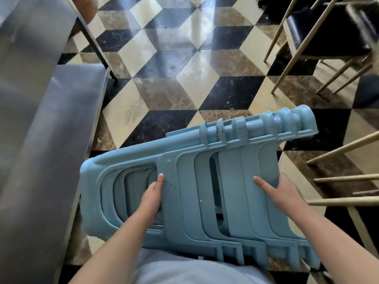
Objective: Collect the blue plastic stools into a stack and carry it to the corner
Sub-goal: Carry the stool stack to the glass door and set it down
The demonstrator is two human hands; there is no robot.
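the stack of blue stools [196,181] lies on its side, held off the chequered floor [164,89] before the person's waist. left hand [151,199] hooks its fingers into a leg opening; right hand [281,191] curls its fingers round the far legs, thumb flat on top.

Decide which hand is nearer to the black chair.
The right hand. It holds the leg end of the stool stack, below the black chair; the left hand grips near the seat end, farther left.
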